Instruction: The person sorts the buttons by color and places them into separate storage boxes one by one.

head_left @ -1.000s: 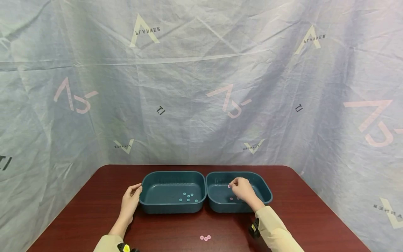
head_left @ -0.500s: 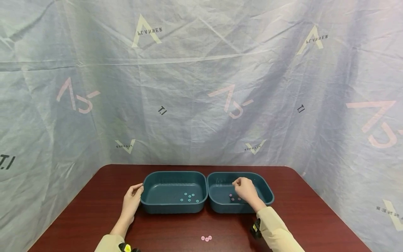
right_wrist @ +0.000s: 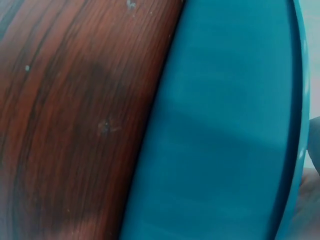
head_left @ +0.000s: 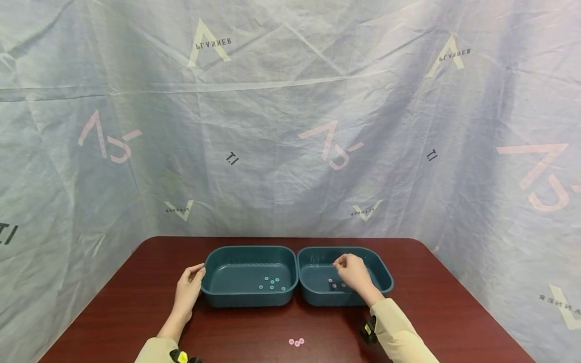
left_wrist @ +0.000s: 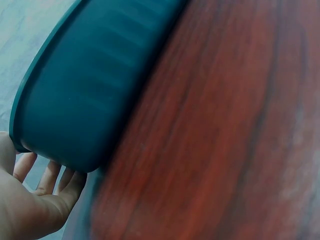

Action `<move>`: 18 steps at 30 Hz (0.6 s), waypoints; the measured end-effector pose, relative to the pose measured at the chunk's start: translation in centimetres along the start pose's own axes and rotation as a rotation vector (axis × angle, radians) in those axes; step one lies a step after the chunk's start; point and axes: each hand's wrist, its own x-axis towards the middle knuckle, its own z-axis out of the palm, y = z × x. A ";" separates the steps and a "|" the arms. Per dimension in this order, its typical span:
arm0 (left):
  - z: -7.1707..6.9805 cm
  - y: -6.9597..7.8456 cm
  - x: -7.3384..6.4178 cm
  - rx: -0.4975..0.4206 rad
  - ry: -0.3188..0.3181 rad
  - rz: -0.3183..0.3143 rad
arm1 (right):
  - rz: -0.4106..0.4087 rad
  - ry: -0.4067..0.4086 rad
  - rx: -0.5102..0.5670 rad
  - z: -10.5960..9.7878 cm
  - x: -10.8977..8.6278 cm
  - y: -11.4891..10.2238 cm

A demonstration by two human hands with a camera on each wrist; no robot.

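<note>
My left hand (head_left: 187,287) touches the outer left end of the left dark teal bin (head_left: 247,301); in the left wrist view its fingers (left_wrist: 49,177) lie against the bin's end wall. Several light blue buttons (head_left: 272,282) lie on the bin's floor. My right hand (head_left: 355,274) hovers over the right teal bin (head_left: 331,301), thumb and fingers curled together, with nothing visible between them. Below it, pink buttons (head_left: 334,286) lie on that bin's floor, partly hidden by the hand. The right wrist view mostly shows this bin's outer wall (right_wrist: 215,125).
Three more pink buttons (head_left: 297,344) lie close together on the reddish-brown table (head_left: 245,333), in front of the bins. Both bins stand side by side, rims touching. A grey printed cloth (head_left: 272,191) hangs behind and around the table.
A pink button held at my right fingertips has dropped into the right bin and lies beside the others. The right hand has barely shifted; the left hand stays at the left bin.
</note>
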 end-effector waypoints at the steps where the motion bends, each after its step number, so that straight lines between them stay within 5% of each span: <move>1: 0.0 0.0 0.0 -0.001 0.000 -0.001 | 0.007 0.002 -0.006 0.0 0.0 0.0; 9: -0.1 0.0 -0.1 -0.008 0.000 -0.003 | 0.021 0.002 0.016 -0.1 -0.6 -0.7; 18: -0.1 0.1 0.0 -0.001 -0.013 -0.005 | -0.052 -0.011 0.046 0.3 -1.7 -1.6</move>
